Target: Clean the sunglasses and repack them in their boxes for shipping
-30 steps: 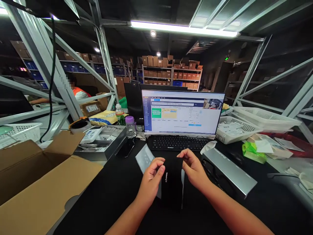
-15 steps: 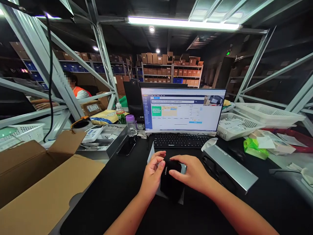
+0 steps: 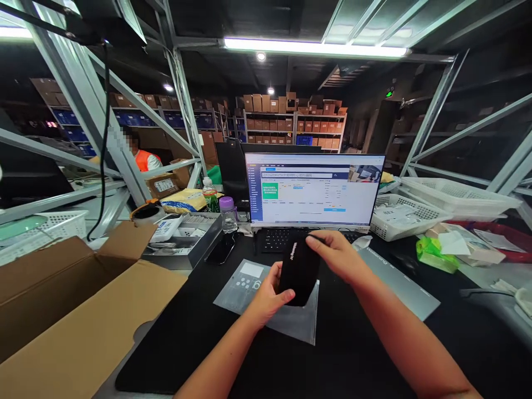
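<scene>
A flat black pouch [image 3: 300, 277] with white lettering is raised over the desk between both hands. My left hand [image 3: 270, 296] grips its lower left side, thumb across the front. At its upper right corner, my right hand [image 3: 334, 249] pinches the edge; the fingers behind it are hidden. Beneath lies a translucent grey plastic bag [image 3: 299, 324] with printed marks and a white label, flat on the black desk mat [image 3: 187, 343]. Right of my hands is a silver box [image 3: 401, 285], partly covered by my right forearm.
A monitor [image 3: 313, 191] and keyboard [image 3: 274, 241] stand ahead. To the left are an open cardboard box [image 3: 103, 310], a phone [image 3: 221, 249] and a purple-lidded bottle [image 3: 228, 215]. White baskets [image 3: 409, 221] line the right. Someone in an orange vest [image 3: 143, 160] sits beyond the frame.
The black pouch has been lifted up and away from the plastic bag, which now lies flat below. My right hand has moved up to the pouch's top corner. The view has shifted slightly.
</scene>
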Tool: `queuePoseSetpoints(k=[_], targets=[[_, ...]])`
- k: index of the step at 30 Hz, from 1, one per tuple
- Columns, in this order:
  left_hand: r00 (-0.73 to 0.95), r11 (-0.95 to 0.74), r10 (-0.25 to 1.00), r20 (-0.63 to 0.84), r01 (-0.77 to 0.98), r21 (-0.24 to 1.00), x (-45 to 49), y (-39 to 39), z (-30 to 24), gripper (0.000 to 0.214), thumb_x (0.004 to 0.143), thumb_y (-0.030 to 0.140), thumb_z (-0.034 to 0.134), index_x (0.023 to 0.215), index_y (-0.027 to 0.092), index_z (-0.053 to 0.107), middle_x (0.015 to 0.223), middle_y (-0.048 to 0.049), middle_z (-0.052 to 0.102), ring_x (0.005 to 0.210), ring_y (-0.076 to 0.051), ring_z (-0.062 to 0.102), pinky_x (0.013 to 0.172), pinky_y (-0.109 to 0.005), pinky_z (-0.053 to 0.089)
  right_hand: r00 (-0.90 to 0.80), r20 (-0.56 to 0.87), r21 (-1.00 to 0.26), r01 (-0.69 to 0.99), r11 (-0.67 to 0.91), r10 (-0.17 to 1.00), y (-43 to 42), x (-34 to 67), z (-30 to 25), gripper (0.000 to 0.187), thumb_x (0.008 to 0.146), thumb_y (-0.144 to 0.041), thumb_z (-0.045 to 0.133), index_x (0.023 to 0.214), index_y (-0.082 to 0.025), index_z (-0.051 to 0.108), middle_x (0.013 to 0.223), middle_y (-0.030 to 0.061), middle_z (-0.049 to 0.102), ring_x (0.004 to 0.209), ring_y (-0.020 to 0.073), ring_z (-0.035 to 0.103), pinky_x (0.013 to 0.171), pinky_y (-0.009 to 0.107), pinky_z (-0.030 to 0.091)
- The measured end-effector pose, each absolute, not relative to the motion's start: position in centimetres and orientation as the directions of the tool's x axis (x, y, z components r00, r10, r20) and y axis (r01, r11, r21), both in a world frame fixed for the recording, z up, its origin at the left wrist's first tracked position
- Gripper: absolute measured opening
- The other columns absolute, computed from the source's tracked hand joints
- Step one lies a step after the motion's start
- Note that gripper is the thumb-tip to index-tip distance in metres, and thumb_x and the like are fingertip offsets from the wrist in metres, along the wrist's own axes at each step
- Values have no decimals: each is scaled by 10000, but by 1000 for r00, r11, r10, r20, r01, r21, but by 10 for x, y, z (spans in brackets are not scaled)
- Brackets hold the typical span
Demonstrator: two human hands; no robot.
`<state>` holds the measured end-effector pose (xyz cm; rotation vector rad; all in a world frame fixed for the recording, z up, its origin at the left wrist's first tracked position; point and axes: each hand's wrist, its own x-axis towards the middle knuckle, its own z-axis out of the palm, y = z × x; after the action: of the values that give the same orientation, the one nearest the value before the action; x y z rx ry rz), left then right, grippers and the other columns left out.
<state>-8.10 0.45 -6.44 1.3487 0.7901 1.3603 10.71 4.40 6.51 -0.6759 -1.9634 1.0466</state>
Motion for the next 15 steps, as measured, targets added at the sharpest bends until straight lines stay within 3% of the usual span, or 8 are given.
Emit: queuePoseSetpoints(k=[4, 7, 10, 12, 15], targets=[[240, -159, 952, 192, -149, 976, -87, 4, -69, 576, 615, 539, 887, 1024, 169, 721, 934, -70, 726, 961, -284, 655, 874, -380, 496, -477, 363, -918, -34, 396, 800, 53, 110, 63, 411, 891, -568, 616, 807, -185, 738, 745, 29, 712, 730, 202, 623, 680, 302, 480], [310, -76, 945, 108, -115, 990, -88, 5, -74, 482, 604, 508, 897, 895, 152, 755, 788, -44, 715, 800, -245, 654, 744, -332, 490, -435, 348, -923, -4, 385, 831, 58, 117, 58, 407, 881, -568, 630, 824, -183, 750, 741, 28, 721, 709, 196, 626, 645, 290, 471], [342, -21, 938, 58, -109, 994, -89, 8, -78, 481, 588, 524, 897, 856, 150, 757, 746, -36, 705, 758, -230, 644, 715, -317, 478, -374, 328, -921, 80, 382, 868, 61, 130, 55, 397, 855, -563, 656, 791, -182, 748, 708, 20, 714, 655, 183, 609, 576, 272, 440], [339, 3, 940, 34, -110, 994, -91, 10, -80, 489, 588, 542, 891, 838, 146, 750, 741, -37, 705, 737, -219, 638, 710, -313, 473, -340, 264, -944, 101, 314, 903, 63, 141, 51, 389, 819, -562, 689, 757, -181, 737, 668, 17, 696, 599, 169, 586, 532, 265, 428], [293, 15, 956, 17, -106, 994, -97, 15, -84, 461, 625, 557, 866, 777, 144, 727, 705, -22, 686, 668, -175, 597, 662, -278, 437, -261, 124, -992, -4, 127, 957, 64, 161, 37, 354, 710, -517, 800, 735, -172, 724, 647, 24, 686, 567, 165, 593, 500, 263, 460]])
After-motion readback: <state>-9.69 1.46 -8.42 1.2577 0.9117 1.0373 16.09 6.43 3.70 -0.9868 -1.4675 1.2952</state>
